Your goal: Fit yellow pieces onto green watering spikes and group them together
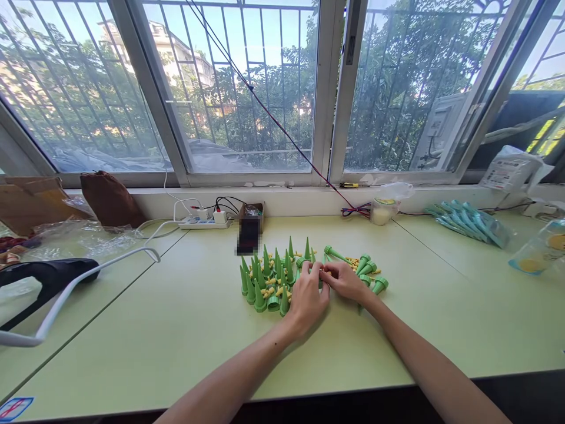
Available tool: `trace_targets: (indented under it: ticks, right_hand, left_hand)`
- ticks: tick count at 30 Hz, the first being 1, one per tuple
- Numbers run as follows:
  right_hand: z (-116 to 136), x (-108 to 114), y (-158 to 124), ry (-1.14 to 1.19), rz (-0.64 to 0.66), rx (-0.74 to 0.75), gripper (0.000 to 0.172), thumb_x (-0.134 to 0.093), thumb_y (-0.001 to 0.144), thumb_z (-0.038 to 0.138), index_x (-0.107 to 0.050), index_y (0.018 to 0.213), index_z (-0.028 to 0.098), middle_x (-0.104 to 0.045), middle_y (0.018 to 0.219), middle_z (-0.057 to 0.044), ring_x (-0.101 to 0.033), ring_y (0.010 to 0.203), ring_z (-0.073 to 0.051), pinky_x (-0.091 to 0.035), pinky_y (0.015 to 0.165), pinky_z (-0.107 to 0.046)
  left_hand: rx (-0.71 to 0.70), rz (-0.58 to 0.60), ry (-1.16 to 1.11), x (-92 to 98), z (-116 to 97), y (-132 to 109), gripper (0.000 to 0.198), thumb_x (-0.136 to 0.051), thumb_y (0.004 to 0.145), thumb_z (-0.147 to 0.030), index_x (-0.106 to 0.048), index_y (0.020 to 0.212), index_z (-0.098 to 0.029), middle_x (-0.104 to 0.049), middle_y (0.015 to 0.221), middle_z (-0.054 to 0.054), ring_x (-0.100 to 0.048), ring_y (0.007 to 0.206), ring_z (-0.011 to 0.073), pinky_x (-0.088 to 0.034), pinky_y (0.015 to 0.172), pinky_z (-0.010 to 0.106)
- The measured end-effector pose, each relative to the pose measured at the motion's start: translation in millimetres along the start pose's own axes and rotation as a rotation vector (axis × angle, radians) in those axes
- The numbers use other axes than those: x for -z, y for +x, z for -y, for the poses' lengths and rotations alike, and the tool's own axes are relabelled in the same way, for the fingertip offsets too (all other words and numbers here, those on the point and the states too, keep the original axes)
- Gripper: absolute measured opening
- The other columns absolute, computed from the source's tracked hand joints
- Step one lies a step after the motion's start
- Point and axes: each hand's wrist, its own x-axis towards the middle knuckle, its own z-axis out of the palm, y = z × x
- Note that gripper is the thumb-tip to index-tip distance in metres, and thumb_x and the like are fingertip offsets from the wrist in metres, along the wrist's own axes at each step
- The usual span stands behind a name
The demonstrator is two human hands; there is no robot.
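Head view: a green spike (318, 271) is being pinched between left hand (306, 299) and right hand (349, 282); pile (267, 281) lying at nine o'clock.

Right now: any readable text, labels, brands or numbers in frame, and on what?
No text reads clearly.
White packet, far right: print too small.
Label on the white unit outdoors: too small.
Sticker at the near-left corner of the table: cut off, unreadable.
Dark object behind the green cones: blurred.
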Motion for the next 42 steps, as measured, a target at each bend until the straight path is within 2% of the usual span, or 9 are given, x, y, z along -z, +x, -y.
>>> trace_targets:
  ticks: [21, 42]
  right_hand:
    - [-1.6, -0.7, 0.7, 0.004, -0.009, 0.032, 0.047, -0.050, 0.098, 0.053, -0.056, 0.067, 0.018, -0.048, 0.061, 0.002, -0.038, 0.058, -0.013, -0.028, 0.055, -0.027]
    - [-2.1, -1.5, 1.0, -0.015, -0.019, 0.056, 0.046, -0.048, 0.099, 0.052, -0.053, 0.065, 0.020, -0.048, 0.060, 0.002, -0.039, 0.057, -0.013, -0.031, 0.055, -0.027]
  left_hand:
    - [0.000, 0.000, -0.005, 0.8, -1.4, 0.6, 0.020, -0.051, 0.090, -0.012, -0.060, 0.106, -0.019, -0.056, 0.108, 0.009, -0.063, 0.093, 0.0210, -0.053, 0.086, 0.035]
    - [-0.008, 0.001, 0.010, -0.3, -0.4, -0.8, 0.019, -0.051, 0.090, -0.013, -0.059, 0.106, -0.020, -0.056, 0.108, 0.008, -0.063, 0.092, 0.0212, -0.053, 0.085, 0.035]
